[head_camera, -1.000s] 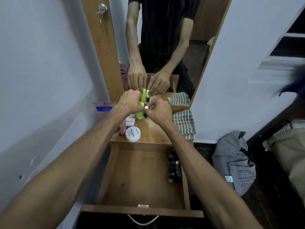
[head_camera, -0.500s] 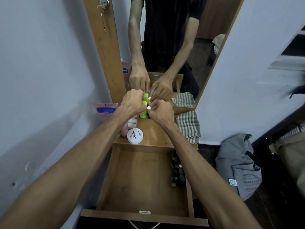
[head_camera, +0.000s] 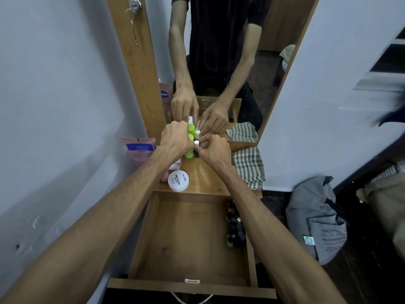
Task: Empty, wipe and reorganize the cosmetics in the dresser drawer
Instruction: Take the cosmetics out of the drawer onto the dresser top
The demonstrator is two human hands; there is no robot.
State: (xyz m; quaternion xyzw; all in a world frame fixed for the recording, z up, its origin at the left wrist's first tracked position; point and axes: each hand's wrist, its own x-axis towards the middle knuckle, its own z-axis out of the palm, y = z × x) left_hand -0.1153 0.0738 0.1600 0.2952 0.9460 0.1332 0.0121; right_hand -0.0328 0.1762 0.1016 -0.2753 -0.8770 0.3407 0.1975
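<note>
Fingers (head_camera: 202, 143) near "NAIL POLISH" jar (head_camera: 178, 180)

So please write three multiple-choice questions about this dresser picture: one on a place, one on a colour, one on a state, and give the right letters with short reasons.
1. Where do the dark small bottles stand?
A. along the right wall of the drawer
B. on the dresser top
C. on the floor

2. What colour is the bottle between the two hands?
A. red
B. bright green
C. blue

3. What is the state of the drawer?
A. shut
B. taken out and laid on the floor
C. pulled open

Answers:
1 A: the bottles crowd against the drawer's right side, and the rest of its bottom is bare wood.
2 B: the bright green bottle stands on the dresser top, by the left hand and right hand.
3 C: the whole inside of the drawer shows, below the white jar.
</note>
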